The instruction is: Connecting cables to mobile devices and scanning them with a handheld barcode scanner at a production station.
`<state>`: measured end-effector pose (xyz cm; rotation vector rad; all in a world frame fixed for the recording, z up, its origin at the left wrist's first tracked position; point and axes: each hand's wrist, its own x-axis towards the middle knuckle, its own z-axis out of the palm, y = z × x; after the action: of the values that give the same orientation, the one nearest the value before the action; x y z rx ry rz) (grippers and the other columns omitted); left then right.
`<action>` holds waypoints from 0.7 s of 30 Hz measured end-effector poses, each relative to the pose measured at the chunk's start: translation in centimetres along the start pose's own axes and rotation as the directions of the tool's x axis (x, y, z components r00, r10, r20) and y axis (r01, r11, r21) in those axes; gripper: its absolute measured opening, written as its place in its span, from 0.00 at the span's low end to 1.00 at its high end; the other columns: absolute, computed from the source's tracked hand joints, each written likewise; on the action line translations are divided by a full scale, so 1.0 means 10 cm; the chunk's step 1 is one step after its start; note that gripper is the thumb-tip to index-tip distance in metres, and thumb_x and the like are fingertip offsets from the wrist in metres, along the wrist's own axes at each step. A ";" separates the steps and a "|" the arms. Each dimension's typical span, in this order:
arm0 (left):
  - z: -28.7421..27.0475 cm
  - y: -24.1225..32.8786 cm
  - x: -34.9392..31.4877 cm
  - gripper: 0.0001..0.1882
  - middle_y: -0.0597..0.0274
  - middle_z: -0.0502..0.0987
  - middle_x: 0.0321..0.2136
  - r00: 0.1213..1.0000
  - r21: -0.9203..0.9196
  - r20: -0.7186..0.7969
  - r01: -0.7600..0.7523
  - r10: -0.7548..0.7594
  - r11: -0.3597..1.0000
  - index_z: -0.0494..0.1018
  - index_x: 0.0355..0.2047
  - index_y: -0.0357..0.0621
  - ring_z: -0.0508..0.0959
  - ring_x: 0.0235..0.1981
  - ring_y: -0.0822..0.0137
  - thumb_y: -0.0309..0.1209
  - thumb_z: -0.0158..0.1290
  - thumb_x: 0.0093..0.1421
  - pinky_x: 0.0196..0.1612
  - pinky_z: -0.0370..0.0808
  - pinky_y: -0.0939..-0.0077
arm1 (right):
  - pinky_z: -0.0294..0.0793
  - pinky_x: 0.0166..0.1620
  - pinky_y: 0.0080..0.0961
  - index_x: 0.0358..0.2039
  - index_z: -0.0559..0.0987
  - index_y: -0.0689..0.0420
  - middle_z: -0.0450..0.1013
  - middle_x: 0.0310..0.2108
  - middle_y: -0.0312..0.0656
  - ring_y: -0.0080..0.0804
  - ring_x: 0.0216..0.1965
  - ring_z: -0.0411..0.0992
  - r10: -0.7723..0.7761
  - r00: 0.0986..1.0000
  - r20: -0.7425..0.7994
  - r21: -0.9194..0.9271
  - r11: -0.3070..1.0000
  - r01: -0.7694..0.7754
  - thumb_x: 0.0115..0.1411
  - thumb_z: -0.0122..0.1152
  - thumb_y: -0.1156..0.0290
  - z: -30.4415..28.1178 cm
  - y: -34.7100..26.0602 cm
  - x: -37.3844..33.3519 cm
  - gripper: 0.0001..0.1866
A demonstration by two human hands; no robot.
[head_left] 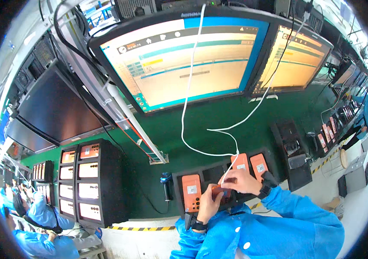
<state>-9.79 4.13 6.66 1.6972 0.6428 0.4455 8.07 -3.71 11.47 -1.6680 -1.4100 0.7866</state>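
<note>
Your blue jacket (274,235) fills the lower middle of the frame, nearest the camera, with both forearms reaching up from it. Just above, right of centre and low, your hands meet over a reddish handset (225,195) at the near edge of a black tray (213,173). Your left hand (208,206) is partly closed, wrapped around the handset's left side with the thumb over its face. Your right hand (243,181) has its fingertips drawn together in a narrow pinch on a white cable (191,71), at the handset's upper edge.

That pinch is what matters: the cable comes down into it from the upper right, so your right hand is nearer the joint while your left steadies the body. The handset's long axis seems to slant, but your fingers cover too much to be sure, and you cannot tell from here whether the cable's end is seated. One orange handset (191,193) lies in the tray, just left of your left hand.
</note>
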 end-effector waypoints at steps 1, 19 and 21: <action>0.02 -0.14 -0.01 0.13 0.52 0.80 0.33 1.000 0.019 -0.022 -0.011 0.012 1.000 0.69 0.45 0.38 0.81 0.34 0.63 0.24 0.56 0.60 0.37 0.75 0.71 | 0.75 0.42 0.30 0.36 0.81 0.60 0.77 0.36 0.43 0.37 0.37 0.77 -0.003 1.000 -0.014 0.024 1.000 0.003 0.59 0.63 0.64 0.05 0.07 -0.03 0.12; 1.01 0.07 0.13 0.13 0.55 0.80 0.32 0.980 -0.143 0.190 -0.022 0.050 0.989 0.75 0.43 0.39 0.80 0.31 0.61 0.23 0.56 0.56 0.36 0.76 0.70 | 0.78 0.34 0.25 0.46 0.79 0.59 0.79 0.34 0.41 0.29 0.31 0.78 0.948 0.094 -0.303 0.700 0.288 -0.653 0.61 0.59 0.67 1.07 1.41 -3.85 0.14; 1.27 0.10 0.06 0.11 0.56 0.81 0.32 0.880 -0.128 0.469 -0.013 0.072 0.992 0.75 0.42 0.38 0.81 0.33 0.68 0.25 0.55 0.58 0.38 0.76 0.74 | 0.79 0.32 0.31 0.41 0.82 0.60 0.80 0.33 0.45 0.32 0.30 0.78 0.951 0.026 -0.307 0.596 0.213 -0.774 0.57 0.60 0.64 1.48 1.43 -4.63 0.15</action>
<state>-1.39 -5.29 4.76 1.6228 0.2136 0.0832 -6.25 -47.43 -9.83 -2.2024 0.4792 0.8164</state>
